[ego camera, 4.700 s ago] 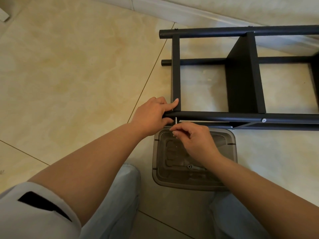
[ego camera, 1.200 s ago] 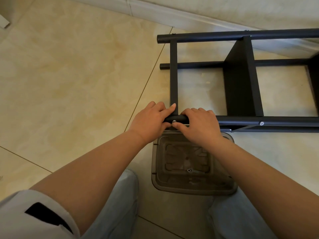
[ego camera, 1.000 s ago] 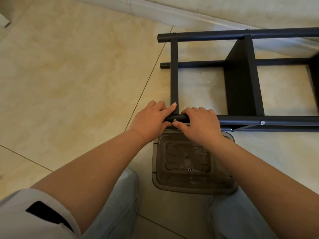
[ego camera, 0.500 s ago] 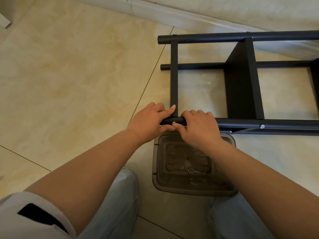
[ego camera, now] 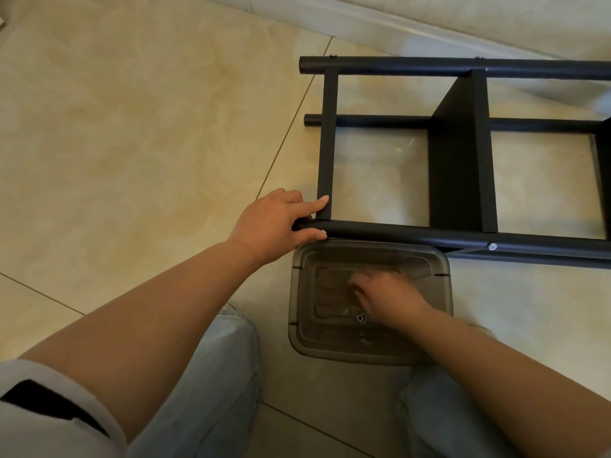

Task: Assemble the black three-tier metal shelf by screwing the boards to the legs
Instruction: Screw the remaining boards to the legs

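The black metal shelf (ego camera: 459, 153) lies on its side on the tiled floor, its legs running left to right. My left hand (ego camera: 274, 226) grips the end of the near leg (ego camera: 396, 231), with the forefinger against the end board (ego camera: 327, 140). My right hand (ego camera: 383, 295) is down inside the grey plastic bin (ego camera: 294, 292), blurred, fingers reaching toward its bottom; whether it holds anything is unclear. A screw (ego camera: 359, 318) lies on the bin's floor beside that hand. Another screw head (ego camera: 492, 246) sits in the near leg at the middle board.
The wall's baseboard (ego camera: 396, 24) runs behind the shelf. My knees in light jeans (ego camera: 211, 385) flank the bin. Bare tile spreads to the left.
My right hand has left the near leg and dropped into the grey bin. My left hand still holds the leg's end. The leg's hole by the end board shows no screw now.
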Tool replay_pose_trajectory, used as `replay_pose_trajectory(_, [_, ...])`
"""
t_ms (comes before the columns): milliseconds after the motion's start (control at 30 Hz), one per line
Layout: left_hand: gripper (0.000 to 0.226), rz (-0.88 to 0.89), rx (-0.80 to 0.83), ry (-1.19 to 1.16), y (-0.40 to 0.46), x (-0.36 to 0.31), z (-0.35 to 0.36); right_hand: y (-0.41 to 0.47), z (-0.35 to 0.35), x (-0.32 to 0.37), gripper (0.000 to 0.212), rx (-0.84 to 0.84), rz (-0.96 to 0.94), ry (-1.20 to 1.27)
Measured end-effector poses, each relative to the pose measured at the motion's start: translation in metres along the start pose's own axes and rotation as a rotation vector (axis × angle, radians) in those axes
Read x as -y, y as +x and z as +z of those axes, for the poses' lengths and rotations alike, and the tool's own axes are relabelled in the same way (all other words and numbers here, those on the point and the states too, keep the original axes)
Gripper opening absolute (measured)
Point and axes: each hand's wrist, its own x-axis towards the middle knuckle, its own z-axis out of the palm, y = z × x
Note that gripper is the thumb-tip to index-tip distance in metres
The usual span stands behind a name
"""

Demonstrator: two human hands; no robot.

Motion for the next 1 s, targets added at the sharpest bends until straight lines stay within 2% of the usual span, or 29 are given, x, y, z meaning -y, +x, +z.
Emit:
replay_pose_trajectory(67, [0.061, -0.002, -0.003, -0.005, 0.0, 0.0, 0.0, 0.002, 0.012, -0.008, 0.028, 0.232, 0.132, -0.001])
replay_pose_trajectory(133, [0.061, 0.001, 0.0, -0.006, 0.0, 0.0, 0.001, 0.004, 0.019, -0.012, 0.029, 0.294, 0.138, -0.024])
replay_pose_trajectory(567, [0.06, 0.014, -0.014, -0.022, -0.001, 0.0, 0.002, 0.014, 0.042, -0.001, 0.031, 0.31, -0.02, -0.296])
replay_pose_trajectory(1000, [0.058, 0.022, -0.025, -0.038, -0.002, 0.0, 0.002, 0.013, 0.039, -0.017, 0.028, 0.287, 0.123, -0.103])
